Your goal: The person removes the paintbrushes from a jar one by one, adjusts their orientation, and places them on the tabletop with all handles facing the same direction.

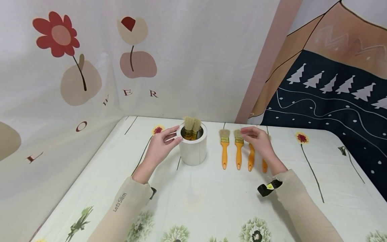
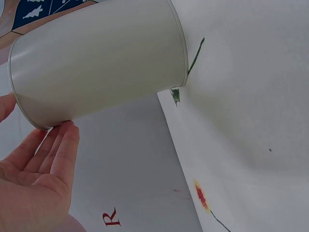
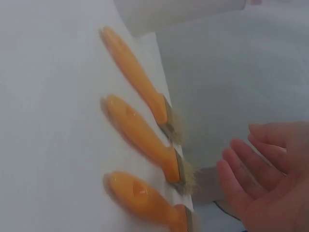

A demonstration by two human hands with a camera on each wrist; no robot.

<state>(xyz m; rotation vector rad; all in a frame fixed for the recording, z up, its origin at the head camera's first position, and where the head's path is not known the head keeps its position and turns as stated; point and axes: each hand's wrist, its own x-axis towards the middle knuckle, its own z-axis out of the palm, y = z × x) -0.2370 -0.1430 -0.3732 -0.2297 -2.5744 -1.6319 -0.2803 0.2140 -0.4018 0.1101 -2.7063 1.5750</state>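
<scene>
A white cylindrical canister (image 1: 193, 153) stands upright on the table, its round mouth facing up. Two paintbrushes (image 1: 192, 126) are inside it, pale bristles up, with their handles mostly hidden. My left hand (image 1: 160, 146) is at the canister's left side, thumb and fairly straight fingers touching it around the rim. To the right, several orange-handled paintbrushes (image 1: 224, 151) lie in a row, bristles pointing away from me. Over the right part of that row, my right hand (image 1: 260, 139) hovers with loosely bent fingers and holds nothing, covering parts of the two rightmost brushes.
A white cloth printed with flowers covers the table (image 1: 193, 195). Behind it hangs a pale curtain (image 1: 193, 60) with flower prints and letters, and at the right a dark cloth (image 1: 326, 101) with printed white trees. Black straps (image 1: 270, 187) sit at the wrists.
</scene>
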